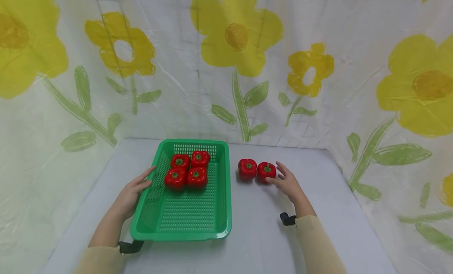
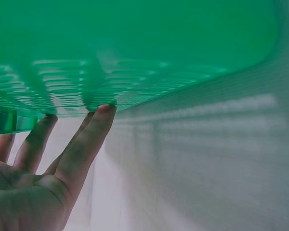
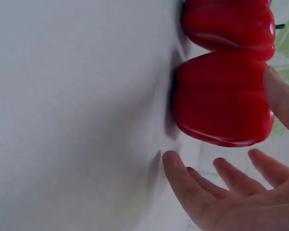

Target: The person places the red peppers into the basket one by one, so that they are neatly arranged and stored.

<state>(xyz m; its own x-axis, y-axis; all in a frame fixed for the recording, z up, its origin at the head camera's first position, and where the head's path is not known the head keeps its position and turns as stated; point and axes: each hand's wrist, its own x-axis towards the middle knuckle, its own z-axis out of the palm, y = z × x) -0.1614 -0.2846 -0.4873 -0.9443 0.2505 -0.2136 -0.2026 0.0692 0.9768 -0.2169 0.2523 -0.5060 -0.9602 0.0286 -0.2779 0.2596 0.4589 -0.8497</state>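
A green plastic basket (image 1: pixel 222 195) with slotted sides and base stands left of the middle of the table. Several red bell peppers (image 1: pixel 197 177) with green stems are grouped toward its far end. My left hand (image 1: pixel 128 199) is at the basket's left side, its fingers extended; in the left wrist view the fingertips (image 2: pixel 106 109) meet the slotted wall. Two more bell peppers (image 1: pixel 247 170) sit side by side to the right of the basket. Around the right-hand bell pepper (image 3: pixel 221 98) my right hand (image 1: pixel 288 185) is spread, thumb and fingers apart, not gripping it.
A pale grey-white table (image 1: pixel 258 230) carries everything. Behind and on both sides hangs a translucent curtain (image 1: pixel 180 105) printed with yellow flowers. Each wrist wears a small black camera mount (image 1: pixel 288 219) below the sleeve edge.
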